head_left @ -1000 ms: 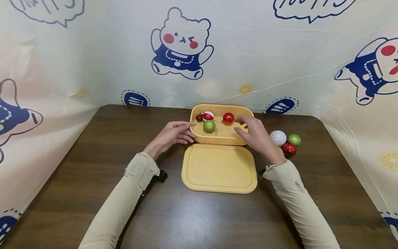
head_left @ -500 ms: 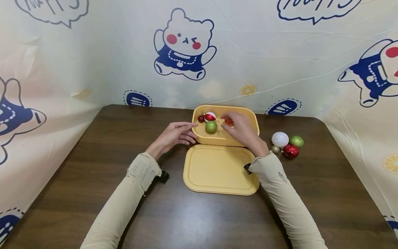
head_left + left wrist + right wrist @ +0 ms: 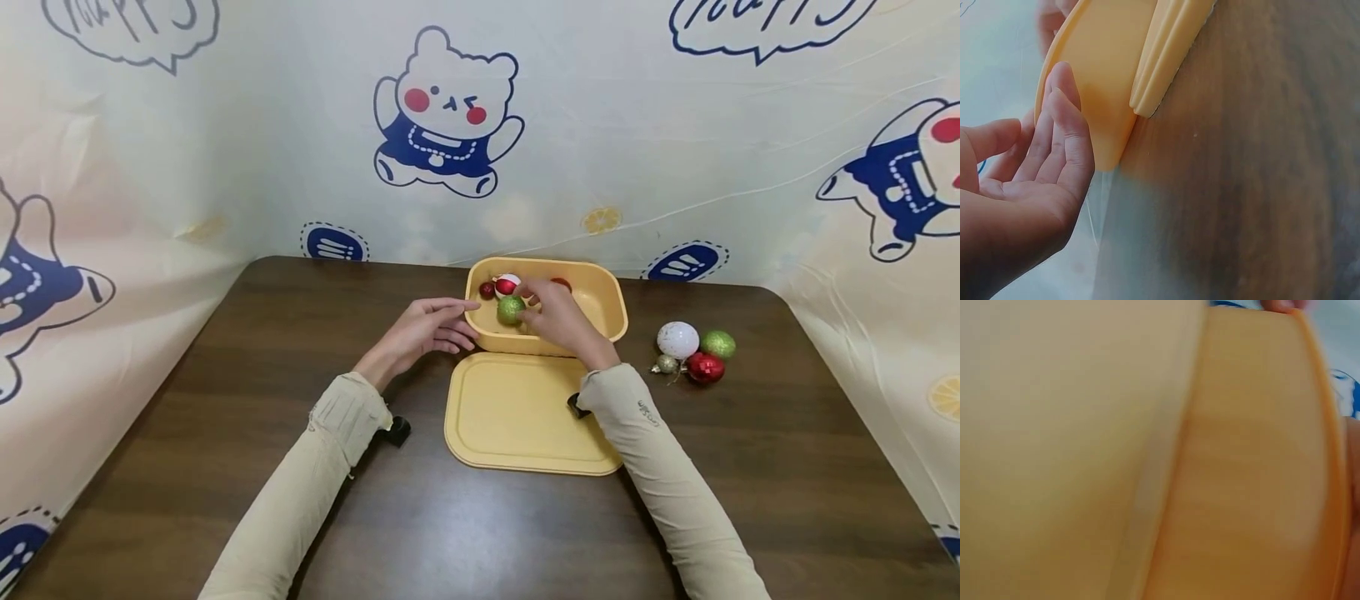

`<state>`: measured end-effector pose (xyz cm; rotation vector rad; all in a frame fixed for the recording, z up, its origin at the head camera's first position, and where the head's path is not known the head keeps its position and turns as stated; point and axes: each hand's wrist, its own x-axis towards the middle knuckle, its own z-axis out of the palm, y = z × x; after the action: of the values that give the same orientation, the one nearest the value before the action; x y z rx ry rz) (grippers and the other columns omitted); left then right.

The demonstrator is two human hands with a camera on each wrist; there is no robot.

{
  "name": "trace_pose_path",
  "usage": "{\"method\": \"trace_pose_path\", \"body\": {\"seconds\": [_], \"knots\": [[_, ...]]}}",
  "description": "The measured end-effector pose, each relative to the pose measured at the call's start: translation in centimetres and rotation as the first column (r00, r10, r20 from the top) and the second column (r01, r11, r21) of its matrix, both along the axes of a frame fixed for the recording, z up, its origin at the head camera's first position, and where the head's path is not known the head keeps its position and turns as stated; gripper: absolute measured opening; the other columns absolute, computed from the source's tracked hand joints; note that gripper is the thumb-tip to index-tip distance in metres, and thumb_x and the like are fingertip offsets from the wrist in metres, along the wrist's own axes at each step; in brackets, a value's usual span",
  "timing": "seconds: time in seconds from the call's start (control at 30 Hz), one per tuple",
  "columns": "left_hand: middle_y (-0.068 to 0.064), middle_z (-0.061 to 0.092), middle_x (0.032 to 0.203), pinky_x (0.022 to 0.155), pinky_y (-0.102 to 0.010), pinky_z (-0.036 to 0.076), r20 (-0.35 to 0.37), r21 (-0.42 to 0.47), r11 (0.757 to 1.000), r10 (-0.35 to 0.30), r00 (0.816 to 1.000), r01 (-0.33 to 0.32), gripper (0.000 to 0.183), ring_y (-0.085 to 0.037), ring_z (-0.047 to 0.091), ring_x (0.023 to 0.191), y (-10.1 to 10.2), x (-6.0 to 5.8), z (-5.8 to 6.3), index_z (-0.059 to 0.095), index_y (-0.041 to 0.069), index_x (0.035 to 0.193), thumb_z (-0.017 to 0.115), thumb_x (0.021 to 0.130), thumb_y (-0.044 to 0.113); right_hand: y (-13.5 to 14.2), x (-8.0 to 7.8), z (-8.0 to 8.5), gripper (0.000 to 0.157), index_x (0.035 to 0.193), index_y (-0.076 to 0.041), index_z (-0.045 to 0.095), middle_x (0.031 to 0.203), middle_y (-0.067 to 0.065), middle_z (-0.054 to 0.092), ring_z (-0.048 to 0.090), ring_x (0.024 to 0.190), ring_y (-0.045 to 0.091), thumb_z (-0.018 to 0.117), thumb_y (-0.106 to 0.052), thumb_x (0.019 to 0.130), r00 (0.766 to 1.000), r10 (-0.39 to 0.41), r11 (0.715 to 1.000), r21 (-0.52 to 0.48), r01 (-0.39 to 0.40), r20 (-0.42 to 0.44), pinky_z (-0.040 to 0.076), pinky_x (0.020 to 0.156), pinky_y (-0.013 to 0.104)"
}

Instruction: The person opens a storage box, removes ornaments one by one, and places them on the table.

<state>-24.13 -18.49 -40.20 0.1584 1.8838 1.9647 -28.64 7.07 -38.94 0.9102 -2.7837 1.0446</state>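
Observation:
A yellow box [image 3: 517,340] stands at the far side of the table. Inside lie a glittery green ball [image 3: 510,312], a red-and-white ball [image 3: 507,285], a small dark red ball [image 3: 487,291] and a red ball [image 3: 562,284], mostly hidden behind my hand. My right hand [image 3: 558,317] reaches over the near wall, thumb and fingers spread just beside the green ball. My left hand [image 3: 431,329] rests against the box's left end, fingers extended along the wall, as the left wrist view shows too. The right wrist view shows the box wall [image 3: 1254,450], not the balls.
A yellow lid [image 3: 525,417] lies flat in front of the box. To the right sit a white ball [image 3: 678,340], a green ball [image 3: 717,344], a faceted red ball [image 3: 705,367] and a small gold ball [image 3: 666,363]. A printed curtain [image 3: 300,125] hangs behind the table.
My right hand has moved left inside the box, past the red ball to the green one. The left hand keeps its place at the box's left end.

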Motion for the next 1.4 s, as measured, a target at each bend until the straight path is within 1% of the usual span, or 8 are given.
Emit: {"method": "trace_pose_path", "body": {"seconds": [0.17, 0.4, 0.7, 0.87, 1.03, 1.13, 1.27, 1.4], "knots": [[-0.020, 0.073, 0.104, 0.073, -0.033, 0.059, 0.006, 0.009, 1.000, 0.012, 1.000, -0.012, 0.043, -0.024, 0.073, 0.084, 0.02, 0.29, -0.41, 0.054, 0.003, 0.141, 0.049, 0.106, 0.027, -0.23, -0.04, -0.73, 0.034, 0.123, -0.003, 0.064, 0.122, 0.014, 0.064, 0.064, 0.104, 0.032, 0.074, -0.010, 0.091, 0.999, 0.008, 1.000, 0.028, -0.009, 0.037, 0.053, 0.089, 0.044], [-0.021, 0.072, 0.104, 0.073, -0.033, 0.059, 0.002, 0.002, 1.000, 0.029, 1.000, -0.029, 0.042, -0.024, 0.073, 0.085, -0.13, 0.34, -0.61, 0.056, 0.005, 0.140, 0.050, 0.106, 0.028, -0.52, -0.11, -0.54, 0.038, 0.125, -0.004, 0.063, 0.101, 0.014, 0.068, 0.066, 0.093, 0.027, 0.074, -0.010, 0.090, 0.987, 0.033, 0.998, 0.039, -0.040, 0.154, 0.054, 0.084, 0.042], [-0.017, 0.074, 0.100, 0.075, -0.035, 0.059, -0.005, -0.011, 0.999, 0.037, 0.999, -0.037, 0.043, -0.026, 0.073, 0.087, -0.09, 0.34, -0.70, 0.056, 0.004, 0.140, 0.050, 0.106, 0.029, -0.58, -0.12, -0.74, 0.036, 0.114, -0.007, 0.062, 0.110, 0.010, 0.066, 0.065, 0.101, 0.026, 0.078, -0.025, 0.088, 0.980, 0.042, 0.999, 0.019, -0.047, 0.195, 0.053, 0.089, 0.041], [-0.016, 0.074, 0.100, 0.076, -0.035, 0.059, -0.006, -0.010, 1.000, 0.028, 1.000, -0.028, 0.044, -0.025, 0.073, 0.086, 0.14, 0.35, -0.54, 0.055, 0.004, 0.141, 0.050, 0.106, 0.030, -0.29, -0.08, -0.79, 0.037, 0.112, -0.007, 0.057, 0.112, 0.009, 0.065, 0.065, 0.102, 0.026, 0.078, -0.026, 0.089, 0.967, 0.065, 0.998, -0.011, -0.065, 0.245, 0.052, 0.090, 0.040], [-0.015, 0.074, 0.098, 0.076, -0.036, 0.059, -0.007, -0.004, 0.999, 0.033, 0.999, -0.033, 0.043, -0.024, 0.073, 0.085, 0.31, 0.26, -0.39, 0.055, 0.003, 0.141, 0.049, 0.106, 0.029, -0.18, -0.05, -0.54, 0.036, 0.113, -0.007, 0.054, 0.108, 0.010, 0.066, 0.064, 0.102, 0.025, 0.076, -0.024, 0.090, 0.961, 0.085, 0.996, -0.044, -0.076, 0.263, 0.051, 0.088, 0.040], [-0.015, 0.074, 0.096, 0.075, -0.036, 0.059, -0.004, 0.008, 0.999, 0.035, 0.999, -0.035, 0.043, -0.024, 0.073, 0.085, 0.36, 0.15, -0.34, 0.054, 0.003, 0.141, 0.049, 0.106, 0.028, -0.10, -0.04, -0.37, 0.039, 0.119, -0.006, 0.055, 0.113, 0.010, 0.067, 0.064, 0.105, 0.023, 0.076, -0.024, 0.091, 0.960, 0.084, 0.996, -0.062, -0.070, 0.267, 0.051, 0.089, 0.040], [-0.014, 0.074, 0.096, 0.074, -0.034, 0.059, -0.004, 0.008, 0.999, 0.033, 0.999, -0.033, 0.044, -0.023, 0.073, 0.085, 0.36, 0.04, -0.28, 0.054, 0.003, 0.141, 0.050, 0.106, 0.028, 0.02, -0.10, -0.36, 0.048, 0.134, -0.004, 0.057, 0.124, 0.010, 0.066, 0.064, 0.109, 0.025, 0.074, -0.020, 0.092, 0.966, 0.109, 0.994, -0.057, -0.098, 0.233, 0.051, 0.092, 0.042], [-0.015, 0.074, 0.096, 0.073, -0.033, 0.059, -0.012, -0.001, 0.999, 0.033, 0.999, -0.033, 0.044, -0.024, 0.073, 0.085, 0.37, -0.03, -0.20, 0.054, 0.003, 0.141, 0.051, 0.106, 0.029, 0.16, -0.19, -0.62, 0.050, 0.137, -0.002, 0.058, 0.123, 0.010, 0.066, 0.065, 0.106, 0.026, 0.073, -0.018, 0.092, 0.973, 0.125, 0.992, -0.044, -0.118, 0.194, 0.052, 0.092, 0.041]]}}
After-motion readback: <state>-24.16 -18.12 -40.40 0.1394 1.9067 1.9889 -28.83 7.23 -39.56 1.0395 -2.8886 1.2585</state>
